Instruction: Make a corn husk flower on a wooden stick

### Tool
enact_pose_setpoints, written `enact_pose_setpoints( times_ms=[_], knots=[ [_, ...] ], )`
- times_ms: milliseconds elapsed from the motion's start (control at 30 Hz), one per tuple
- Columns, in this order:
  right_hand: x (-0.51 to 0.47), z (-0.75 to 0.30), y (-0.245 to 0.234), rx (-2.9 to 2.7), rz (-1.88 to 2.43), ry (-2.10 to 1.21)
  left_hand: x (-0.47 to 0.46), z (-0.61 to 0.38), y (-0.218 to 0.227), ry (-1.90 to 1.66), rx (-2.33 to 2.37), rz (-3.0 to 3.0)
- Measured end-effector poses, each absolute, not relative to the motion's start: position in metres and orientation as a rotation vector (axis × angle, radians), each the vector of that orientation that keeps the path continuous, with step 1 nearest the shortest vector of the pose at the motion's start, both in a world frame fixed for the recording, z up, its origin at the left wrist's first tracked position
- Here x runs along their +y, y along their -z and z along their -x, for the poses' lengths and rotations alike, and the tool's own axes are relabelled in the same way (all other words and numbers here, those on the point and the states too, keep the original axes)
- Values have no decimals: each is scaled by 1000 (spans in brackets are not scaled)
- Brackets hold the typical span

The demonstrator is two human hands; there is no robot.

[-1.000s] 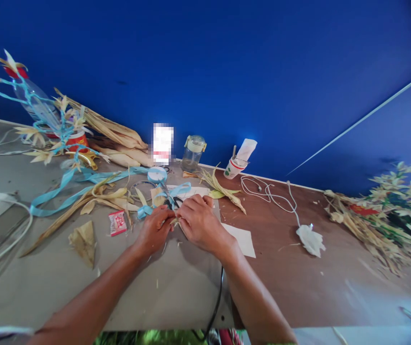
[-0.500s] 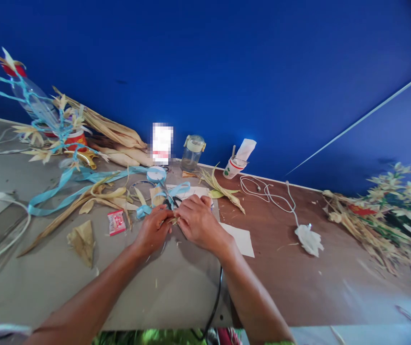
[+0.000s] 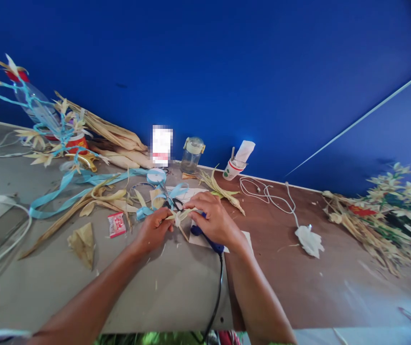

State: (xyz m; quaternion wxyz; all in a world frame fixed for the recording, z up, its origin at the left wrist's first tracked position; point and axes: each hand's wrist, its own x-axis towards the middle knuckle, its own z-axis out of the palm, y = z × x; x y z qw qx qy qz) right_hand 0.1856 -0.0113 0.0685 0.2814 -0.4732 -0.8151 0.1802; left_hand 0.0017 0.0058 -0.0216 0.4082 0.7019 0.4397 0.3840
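A small pale corn husk flower (image 3: 177,219) with a thin stem is between my hands. My left hand (image 3: 154,229) pinches a petal at its left side between thumb and fingers. The fingertips of my right hand (image 3: 215,218) are closed on the petals at its right side. Beneath my right hand lies a dark blue glue gun (image 3: 217,246) on white paper, partly hidden, its black cord running to the front edge. Just beyond the flower are scissors (image 3: 177,204) with black handles, beside light blue ribbon (image 3: 144,212).
Dried husks (image 3: 97,196), a ribbon roll (image 3: 156,176) and a red packet (image 3: 116,224) lie to the left. A jar (image 3: 191,155) and a paper cup (image 3: 233,168) stand by the blue wall. White cable (image 3: 268,191) and husk bundles (image 3: 363,230) lie right.
My hands have drawn slightly apart, and the husk flower between them now shows. My right hand has shifted right and opened up its grip, uncovering the blue glue gun beneath it.
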Motion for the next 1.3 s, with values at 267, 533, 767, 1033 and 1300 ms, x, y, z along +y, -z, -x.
enact_pose_setpoints(
  times_ms=[267, 533, 767, 1033, 1300],
  knots=[
    [-13, -175, -65, -2292, 1273, -462, 5, -1, 17, -999, 1080, -1898],
    [-16, -170, -67, -2444, 1313, -304, 6, 0, 21, -979, 1058, -1959],
    [-18, -169, -68, -2568, 1308, -123, 5, -1, 22, -977, 1045, -1967],
    [-16, -167, -65, -2617, 1250, -54, 5, -1, 30, -971, 1056, -1934],
    [-14, -166, -62, -2603, 1252, -97, 5, -1, 32, -955, 1074, -1931]
  ],
)
